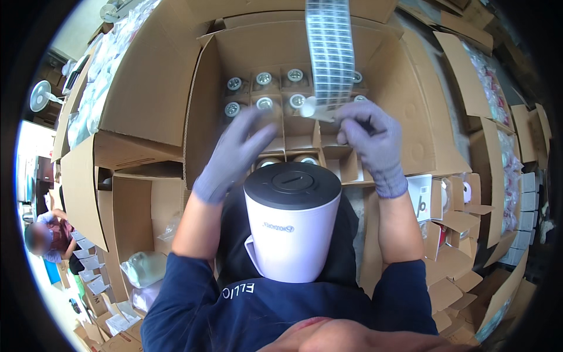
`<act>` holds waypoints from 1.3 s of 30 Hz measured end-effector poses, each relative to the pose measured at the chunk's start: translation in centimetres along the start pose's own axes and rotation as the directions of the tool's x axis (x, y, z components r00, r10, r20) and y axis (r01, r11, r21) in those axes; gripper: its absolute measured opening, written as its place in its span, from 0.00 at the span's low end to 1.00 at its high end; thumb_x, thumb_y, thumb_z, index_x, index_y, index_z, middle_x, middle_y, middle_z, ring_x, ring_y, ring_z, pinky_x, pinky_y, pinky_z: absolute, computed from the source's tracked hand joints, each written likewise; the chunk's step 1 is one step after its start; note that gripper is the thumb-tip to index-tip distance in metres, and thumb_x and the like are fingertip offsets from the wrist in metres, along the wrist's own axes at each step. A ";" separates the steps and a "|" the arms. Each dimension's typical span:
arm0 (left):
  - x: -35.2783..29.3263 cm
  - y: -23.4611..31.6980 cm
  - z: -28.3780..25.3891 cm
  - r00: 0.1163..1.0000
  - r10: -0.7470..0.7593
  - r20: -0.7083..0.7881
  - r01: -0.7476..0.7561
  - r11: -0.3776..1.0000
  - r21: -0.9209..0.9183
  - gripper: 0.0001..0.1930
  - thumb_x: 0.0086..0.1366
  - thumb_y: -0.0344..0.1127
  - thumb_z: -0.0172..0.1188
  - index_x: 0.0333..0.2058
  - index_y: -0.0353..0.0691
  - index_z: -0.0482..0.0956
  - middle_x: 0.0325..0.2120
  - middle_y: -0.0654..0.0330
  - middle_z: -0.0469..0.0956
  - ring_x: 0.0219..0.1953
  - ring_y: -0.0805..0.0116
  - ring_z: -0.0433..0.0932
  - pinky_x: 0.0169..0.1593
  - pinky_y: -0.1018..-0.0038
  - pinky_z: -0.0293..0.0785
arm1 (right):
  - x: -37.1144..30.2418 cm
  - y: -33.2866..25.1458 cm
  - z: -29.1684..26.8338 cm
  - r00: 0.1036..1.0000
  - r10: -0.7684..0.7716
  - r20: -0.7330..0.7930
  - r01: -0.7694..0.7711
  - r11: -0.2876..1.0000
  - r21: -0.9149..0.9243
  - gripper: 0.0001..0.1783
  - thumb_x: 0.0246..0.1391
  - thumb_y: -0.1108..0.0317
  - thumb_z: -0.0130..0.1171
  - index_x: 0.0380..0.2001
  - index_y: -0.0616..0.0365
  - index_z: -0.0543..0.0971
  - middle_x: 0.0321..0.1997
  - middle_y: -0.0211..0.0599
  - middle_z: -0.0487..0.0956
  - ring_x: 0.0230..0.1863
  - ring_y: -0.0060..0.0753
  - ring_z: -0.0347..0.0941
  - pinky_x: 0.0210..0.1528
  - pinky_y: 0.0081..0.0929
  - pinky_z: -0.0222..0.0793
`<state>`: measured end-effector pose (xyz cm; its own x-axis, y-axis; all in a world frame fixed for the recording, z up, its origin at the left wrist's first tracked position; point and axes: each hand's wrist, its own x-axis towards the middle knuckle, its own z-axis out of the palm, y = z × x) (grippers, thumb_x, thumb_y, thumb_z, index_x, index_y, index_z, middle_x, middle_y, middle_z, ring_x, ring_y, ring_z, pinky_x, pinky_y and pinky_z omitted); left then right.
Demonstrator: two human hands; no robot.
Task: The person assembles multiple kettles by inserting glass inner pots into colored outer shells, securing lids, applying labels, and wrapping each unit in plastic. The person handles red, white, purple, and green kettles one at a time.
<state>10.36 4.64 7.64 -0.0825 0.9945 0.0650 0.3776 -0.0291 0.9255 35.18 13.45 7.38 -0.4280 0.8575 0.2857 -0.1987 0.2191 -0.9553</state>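
My left hand (236, 154), in a pale lavender glove, is open with its fingers apart above the cells of a cardboard carton, holding nothing. My right hand (373, 139), gloved alike, has its fingers pinched at the lower end of a long strip of labels (332, 50). That strip comes down from the top edge and curls into a white loop at its bottom. Upright between my thighs stands a white lidded jug (292, 237) with a side handle and a dark lid (293, 183). It is below and between both hands.
The large open carton (258, 50) ahead has dividers, with several round white-rimmed tops (264, 78) in its cells. Open boxes (143, 88) with plastic-wrapped goods (105, 88) flank it. At the far left are a white fan (42, 96) and another person (56, 234).
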 end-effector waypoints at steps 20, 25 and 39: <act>-13.1 7.2 4.2 0.850 0.506 0.144 -0.524 0.841 0.137 0.26 0.59 0.47 0.56 0.48 0.29 0.72 0.51 0.37 0.73 0.51 0.35 0.74 0.56 0.53 0.70 | -10.6 -10.9 1.1 0.813 -0.265 0.519 0.564 0.580 -0.588 0.10 0.43 0.68 0.68 0.32 0.52 0.81 0.34 0.32 0.80 0.31 0.38 0.78 0.31 0.34 0.72; -14.8 8.6 5.4 0.828 0.545 0.134 -0.560 0.795 0.233 0.28 0.53 0.44 0.62 0.48 0.29 0.72 0.50 0.38 0.74 0.50 0.34 0.74 0.54 0.50 0.72 | -12.5 -12.1 1.2 0.787 -0.200 0.583 0.583 0.550 -0.598 0.11 0.42 0.68 0.68 0.32 0.52 0.81 0.35 0.33 0.81 0.31 0.38 0.79 0.32 0.35 0.73; -16.4 8.9 5.7 0.812 0.560 0.165 -0.584 0.768 0.263 0.32 0.51 0.46 0.64 0.50 0.28 0.71 0.50 0.38 0.73 0.50 0.34 0.74 0.54 0.50 0.71 | -12.8 -14.2 0.1 0.751 -0.117 0.650 0.552 0.651 -0.521 0.32 0.37 0.48 0.73 0.42 0.60 0.81 0.46 0.41 0.80 0.47 0.48 0.77 0.48 0.42 0.71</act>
<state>20.34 -11.39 12.65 0.2968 0.8074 0.5099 0.5805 -0.5765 0.5750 43.40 -0.71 17.29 -0.8713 0.3157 0.3758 0.0938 0.8587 -0.5038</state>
